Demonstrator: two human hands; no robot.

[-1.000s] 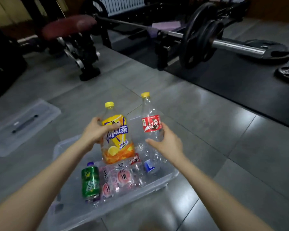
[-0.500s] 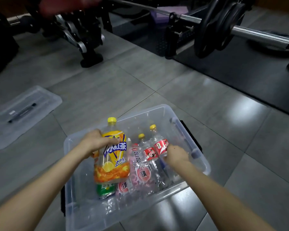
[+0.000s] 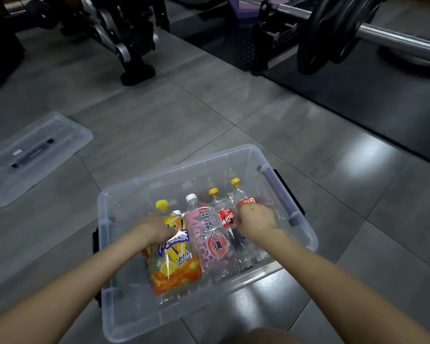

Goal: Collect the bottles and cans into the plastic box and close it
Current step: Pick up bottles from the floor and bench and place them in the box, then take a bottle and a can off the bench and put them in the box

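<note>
- Lying flat on the floor tiles (image 3: 159, 120) far left, the clear lid (image 3: 39, 155) is well apart from the plastic box (image 3: 134, 319).
- The left grip (image 3: 154, 228) is curled round the yellow tea bottle (image 3: 174, 261), which lies inside the box's left part.
- A pink bottle (image 3: 209, 234) lies just beside it.
- The right grip (image 3: 255, 219) is clamped on the rightmost clear bottle (image 3: 238, 192), also inside.

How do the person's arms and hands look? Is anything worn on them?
Both forearms are bare; no sleeves show. The left hand and the right hand wear no gloves, and no watch or bracelet shows at either wrist. A small dark dot sits on the back of the right hand.
</note>
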